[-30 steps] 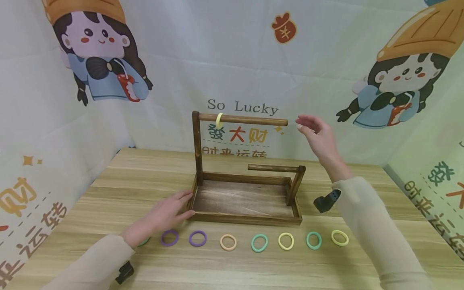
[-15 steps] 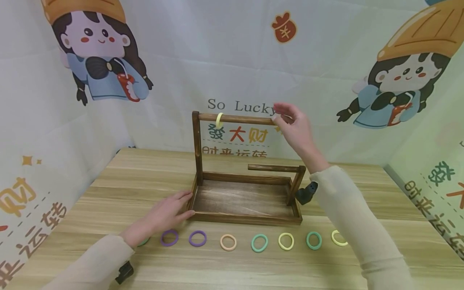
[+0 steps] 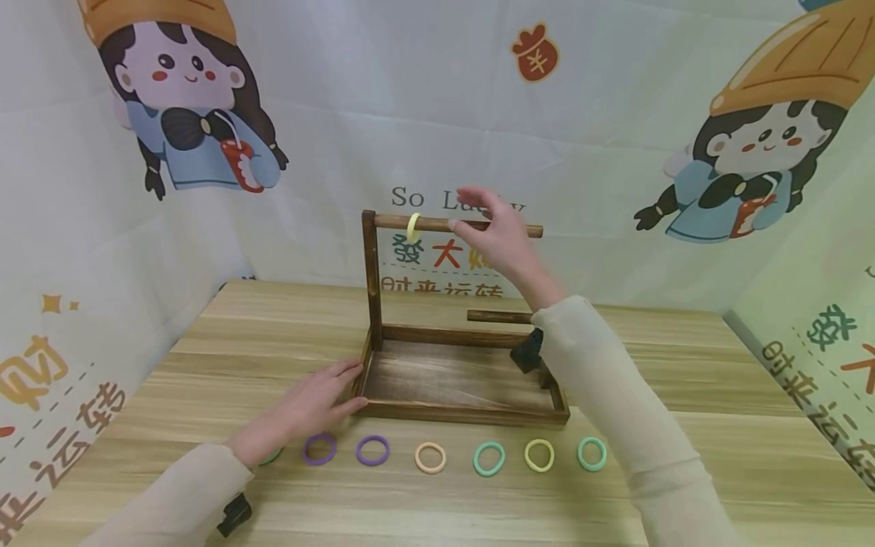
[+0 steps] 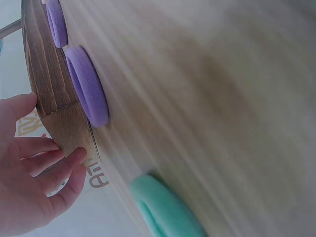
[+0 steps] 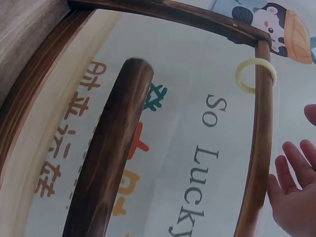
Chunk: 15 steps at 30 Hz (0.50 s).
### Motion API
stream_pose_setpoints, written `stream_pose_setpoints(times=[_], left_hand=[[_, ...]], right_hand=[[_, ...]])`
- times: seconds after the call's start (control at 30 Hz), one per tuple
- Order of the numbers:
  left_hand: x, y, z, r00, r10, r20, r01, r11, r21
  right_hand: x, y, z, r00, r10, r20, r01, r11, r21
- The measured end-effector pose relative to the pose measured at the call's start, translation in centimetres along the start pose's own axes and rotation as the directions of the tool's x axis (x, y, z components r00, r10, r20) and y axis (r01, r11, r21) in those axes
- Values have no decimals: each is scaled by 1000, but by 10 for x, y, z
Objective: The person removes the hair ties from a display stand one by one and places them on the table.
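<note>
A dark wooden rack stands on the table, a shallow tray with two horizontal rods. On its upper rod hangs a pale yellow hair tie, close to the upright. My right hand is at this rod, right of the hair tie, fingers loosely bent and nothing held. In the right wrist view the little finger lies very near the rod; contact is unclear. My left hand rests at the tray's left end, thumb at the front corner and fingers against the end wall.
In front of the tray lie several hair ties in a row: purple, peach, teal and yellow. A green one is partly under my left wrist. The lower rod is partly behind my right sleeve.
My right hand has moved left from beyond the upper rod's free end to the rod's middle. Its sleeve now covers the rightmost yellow hair tie. The left hand has stayed still.
</note>
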<state>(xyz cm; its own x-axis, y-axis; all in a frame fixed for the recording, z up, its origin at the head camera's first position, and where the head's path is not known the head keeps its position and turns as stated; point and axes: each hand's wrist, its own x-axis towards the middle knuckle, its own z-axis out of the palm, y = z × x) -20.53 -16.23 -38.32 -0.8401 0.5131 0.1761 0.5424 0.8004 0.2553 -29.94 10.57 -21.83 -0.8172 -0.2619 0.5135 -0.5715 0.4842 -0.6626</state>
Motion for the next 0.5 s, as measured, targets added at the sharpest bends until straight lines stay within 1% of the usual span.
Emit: stream_pose_setpoints(times=[0.13,0.37,0.5], left_hand=[[0,0,-1,1000,3,-1,-3,1000,3],[0,0,-1,1000,10,-8,-10,1000,6],[0,-1,0,1000,11,-11,-11,1000,10]], right_hand=[[5,-6,11,1000,-1,30,3,999,-48],[14,-14,27,997,10,75,-4,997,-81],[17,-17,32,995,27,96,-14,991,-135]])
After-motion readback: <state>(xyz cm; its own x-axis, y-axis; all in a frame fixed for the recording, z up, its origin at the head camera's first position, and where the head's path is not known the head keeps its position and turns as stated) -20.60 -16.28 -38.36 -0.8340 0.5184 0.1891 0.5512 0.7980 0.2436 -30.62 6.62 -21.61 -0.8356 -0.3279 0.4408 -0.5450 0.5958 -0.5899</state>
